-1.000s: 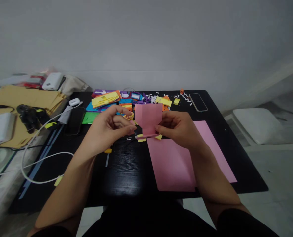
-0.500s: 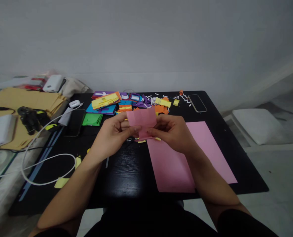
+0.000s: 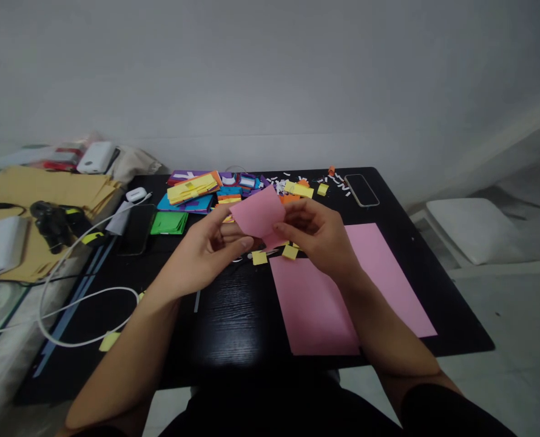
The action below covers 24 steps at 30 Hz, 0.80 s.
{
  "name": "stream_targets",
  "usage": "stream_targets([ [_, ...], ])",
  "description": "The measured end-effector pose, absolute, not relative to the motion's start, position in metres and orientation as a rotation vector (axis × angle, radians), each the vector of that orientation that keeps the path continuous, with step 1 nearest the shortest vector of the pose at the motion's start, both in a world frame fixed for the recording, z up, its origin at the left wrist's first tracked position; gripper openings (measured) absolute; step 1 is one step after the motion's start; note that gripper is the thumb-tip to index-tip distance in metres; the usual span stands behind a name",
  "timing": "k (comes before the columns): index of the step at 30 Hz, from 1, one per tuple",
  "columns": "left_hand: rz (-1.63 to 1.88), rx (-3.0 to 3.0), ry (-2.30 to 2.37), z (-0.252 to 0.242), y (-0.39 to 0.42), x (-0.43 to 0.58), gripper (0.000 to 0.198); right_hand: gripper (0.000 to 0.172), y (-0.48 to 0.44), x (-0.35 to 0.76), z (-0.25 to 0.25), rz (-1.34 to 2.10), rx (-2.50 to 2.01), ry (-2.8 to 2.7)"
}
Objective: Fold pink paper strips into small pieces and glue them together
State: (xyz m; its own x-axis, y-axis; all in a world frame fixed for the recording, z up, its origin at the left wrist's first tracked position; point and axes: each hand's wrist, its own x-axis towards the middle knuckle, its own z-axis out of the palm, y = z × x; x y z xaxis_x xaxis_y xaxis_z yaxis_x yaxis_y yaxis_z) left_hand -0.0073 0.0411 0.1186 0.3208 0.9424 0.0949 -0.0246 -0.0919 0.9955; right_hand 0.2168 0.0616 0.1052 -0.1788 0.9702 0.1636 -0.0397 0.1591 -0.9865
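Observation:
A small folded piece of pink paper (image 3: 258, 210) is held up above the black table, tilted, with a flap hanging at its lower edge. My right hand (image 3: 321, 235) pinches its right side between thumb and fingers. My left hand (image 3: 209, 250) is at its left edge, fingers curled behind the paper and thumb just below; its fingertips are partly hidden. Under my right forearm lies a large pink sheet (image 3: 313, 309). Small yellow paper pieces (image 3: 259, 258) lie on the table below my hands.
Folded coloured papers (image 3: 195, 188) and white scraps (image 3: 279, 184) are spread along the back. A phone (image 3: 361, 190) lies at the back right, another phone (image 3: 136, 230) at the left. A white cable (image 3: 83, 344) loops over the left edge of the black table (image 3: 227, 340).
The pink piece has turned and tilted, with its top corner now pointing up. My left thumb has come off its front. Yellow pieces below show more.

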Motion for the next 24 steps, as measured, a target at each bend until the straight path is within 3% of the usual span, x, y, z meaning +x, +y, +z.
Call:
stream_targets([
  [6,1.132,1.476,0.961,0.119,0.042,-0.013,0.04,0.007,0.061,0.216,0.105,1.139,-0.994,-1.583],
  [16,1.106,1.57,1.161,0.115,0.042,0.001,0.017,0.017,0.058,0.217,0.109,1.118,-0.944,-1.732],
  [21,1.121,1.618,1.166,0.114,0.042,0.0,0.013,0.002,0.058,0.217,0.109,1.097,-0.954,-1.745],
  [24,1.114,1.685,1.099,0.113,0.044,-0.003,0.008,0.005,0.057,0.216,0.11,1.104,-0.922,-1.708],
])
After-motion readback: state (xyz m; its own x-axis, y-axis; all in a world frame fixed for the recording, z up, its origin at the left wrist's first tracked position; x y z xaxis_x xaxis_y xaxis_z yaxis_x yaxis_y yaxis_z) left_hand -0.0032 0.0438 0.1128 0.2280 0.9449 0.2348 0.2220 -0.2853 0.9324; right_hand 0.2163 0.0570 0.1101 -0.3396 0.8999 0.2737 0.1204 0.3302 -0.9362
